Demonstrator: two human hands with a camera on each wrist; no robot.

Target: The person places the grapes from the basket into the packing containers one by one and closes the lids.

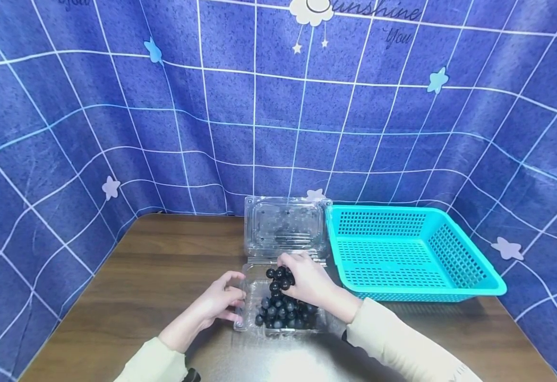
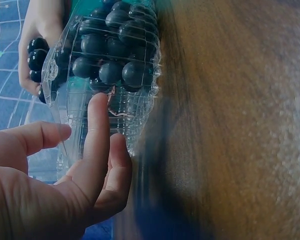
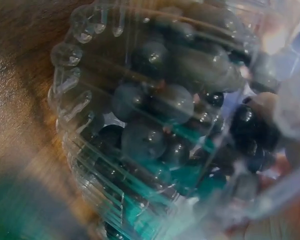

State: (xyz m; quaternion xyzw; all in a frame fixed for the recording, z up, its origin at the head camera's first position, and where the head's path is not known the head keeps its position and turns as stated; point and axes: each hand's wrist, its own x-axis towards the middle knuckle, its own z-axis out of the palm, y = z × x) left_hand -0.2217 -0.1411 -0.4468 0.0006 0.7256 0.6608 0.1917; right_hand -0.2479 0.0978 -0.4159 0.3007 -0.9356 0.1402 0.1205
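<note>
A clear plastic clamshell box (image 1: 254,289) stands on the table with its lid (image 1: 285,223) raised at the back. Dark grapes (image 1: 285,312) fill its near right part. My right hand (image 1: 307,278) grips the upper end of the bunch and holds some grapes (image 1: 280,275) above the box. Those grapes also show in the left wrist view beside the right hand (image 2: 42,25). At the box's left side is my left hand (image 1: 218,303). Its thumb lies at the rim and its loosely spread fingers lie along the outer side wall. The right wrist view is blurred, with grapes (image 3: 145,137) behind clear plastic.
A turquoise perforated basket (image 1: 469,265) stands on the right, close beside the box. Brown wooden table (image 1: 163,260) extends to the left. A blue gridded curtain (image 1: 278,143) with stars hangs behind and at both sides.
</note>
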